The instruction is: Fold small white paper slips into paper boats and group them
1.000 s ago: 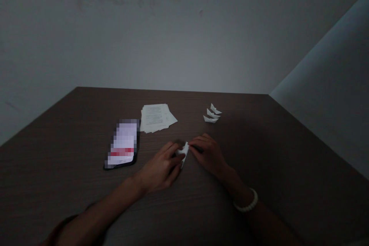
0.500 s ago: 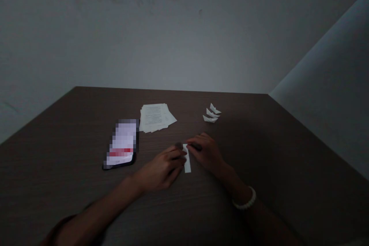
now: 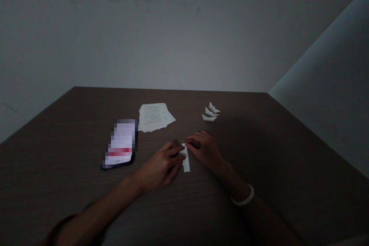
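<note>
A narrow strip of white folded paper (image 3: 186, 166) lies on the table between my two hands. From its left side, the curled fingers of my left hand (image 3: 163, 165) press on the paper and cover part of it. At the far end, my right hand (image 3: 206, 150) has thumb and forefinger closed together at the strip's upper right corner. Beyond my right hand stand three small white paper boats (image 3: 209, 118), set close together in a slanting row.
A stack of printed paper sheets (image 3: 152, 119) lies beyond my left hand. Left of it rests a phone (image 3: 121, 142) with its screen lit and blurred out. The brown wooden table (image 3: 86, 103) meets a grey wall (image 3: 184, 54) at the back.
My left fingers have shifted slightly on the paper, and more white shows beside their tips. The right hand stays at the strip's far end. The whole view has moved slightly.
</note>
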Demonstrator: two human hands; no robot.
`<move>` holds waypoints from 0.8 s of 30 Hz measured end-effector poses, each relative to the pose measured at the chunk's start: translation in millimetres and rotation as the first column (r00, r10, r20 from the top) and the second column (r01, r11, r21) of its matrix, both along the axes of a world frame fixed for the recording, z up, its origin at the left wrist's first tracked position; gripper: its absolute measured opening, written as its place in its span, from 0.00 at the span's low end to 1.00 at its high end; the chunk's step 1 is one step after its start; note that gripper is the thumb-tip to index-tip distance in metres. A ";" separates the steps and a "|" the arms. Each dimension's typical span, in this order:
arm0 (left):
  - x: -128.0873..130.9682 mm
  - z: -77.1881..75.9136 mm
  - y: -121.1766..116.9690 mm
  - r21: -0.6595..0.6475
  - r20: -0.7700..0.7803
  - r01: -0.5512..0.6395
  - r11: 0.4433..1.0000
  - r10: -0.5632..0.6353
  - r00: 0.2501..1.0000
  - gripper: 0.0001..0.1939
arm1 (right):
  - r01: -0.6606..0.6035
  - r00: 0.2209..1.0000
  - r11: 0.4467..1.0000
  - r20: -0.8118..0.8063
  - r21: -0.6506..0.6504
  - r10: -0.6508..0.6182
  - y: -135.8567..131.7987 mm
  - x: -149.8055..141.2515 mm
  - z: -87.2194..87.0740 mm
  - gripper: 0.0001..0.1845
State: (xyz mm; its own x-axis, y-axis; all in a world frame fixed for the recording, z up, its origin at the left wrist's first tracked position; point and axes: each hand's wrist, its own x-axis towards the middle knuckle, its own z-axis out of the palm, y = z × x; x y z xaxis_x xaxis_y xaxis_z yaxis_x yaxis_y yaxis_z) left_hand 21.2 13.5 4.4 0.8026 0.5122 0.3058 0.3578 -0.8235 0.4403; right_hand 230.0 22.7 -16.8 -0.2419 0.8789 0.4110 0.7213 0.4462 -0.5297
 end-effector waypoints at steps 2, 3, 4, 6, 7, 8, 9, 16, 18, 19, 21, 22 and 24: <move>-0.3 -0.1 0.1 0.012 -0.012 -0.006 1.000 0.006 1.000 0.14 | -0.023 1.000 1.000 -0.011 -0.005 0.023 -0.1 1.9 0.1 0.10; -0.3 -0.1 0.2 0.013 -0.015 -0.007 1.000 0.008 1.000 0.14 | -0.031 0.999 0.999 -0.018 -0.007 0.031 -0.1 3.0 0.5 0.11; -0.3 -0.1 0.4 0.010 -0.018 -0.010 1.000 0.011 1.000 0.13 | -0.040 0.999 0.999 -0.020 -0.011 0.040 -0.2 4.1 1.1 0.12; 0.0 0.1 0.6 -0.005 -0.026 -0.024 1.000 0.024 0.999 0.13 | -0.054 0.998 0.998 -0.011 -0.017 0.054 -0.5 6.4 3.2 0.14; 0.2 0.3 0.6 -0.013 -0.030 -0.033 0.999 0.032 0.999 0.13 | -0.065 0.998 0.998 -0.001 -0.021 0.065 -0.7 7.6 4.4 0.15; 0.3 0.4 0.6 -0.020 -0.032 -0.042 0.999 0.041 0.999 0.13 | -0.078 0.997 0.997 0.008 -0.023 0.078 -1.0 8.7 5.6 0.16; 0.4 0.5 0.6 -0.025 -0.032 -0.050 0.998 0.049 0.998 0.12 | -0.093 0.996 0.995 0.014 -0.025 0.093 -1.3 9.8 6.7 0.17; -0.3 0.5 0.9 -0.014 -0.035 -0.047 0.999 0.047 0.998 0.13 | -0.153 0.988 0.988 0.028 -0.035 0.154 -3.5 14.4 7.0 0.20; -0.6 -0.1 1.0 -0.003 -0.045 -0.048 0.999 0.047 0.998 0.13 | -0.162 0.986 0.986 0.034 -0.039 0.163 -4.2 15.3 5.9 0.20; -0.7 -0.4 0.9 0.001 -0.050 -0.047 0.999 0.047 0.998 0.14 | -0.164 0.986 0.986 0.035 -0.040 0.166 -4.7 15.7 5.4 0.20; -1.0 -1.1 0.8 0.012 -0.051 -0.045 0.999 0.045 0.998 0.14 | -0.165 0.985 0.985 0.037 -0.043 0.167 -5.6 15.9 4.7 0.19; -1.0 -1.2 0.7 0.019 -0.049 -0.043 0.999 0.044 0.998 0.14 | -0.161 0.986 0.986 0.040 -0.043 0.162 -6.2 15.6 4.6 0.19; -1.0 -0.8 0.3 0.036 -0.040 -0.039 0.999 0.041 0.998 0.15 | -0.142 0.988 0.989 0.048 -0.042 0.144 -7.4 14.5 4.5 0.18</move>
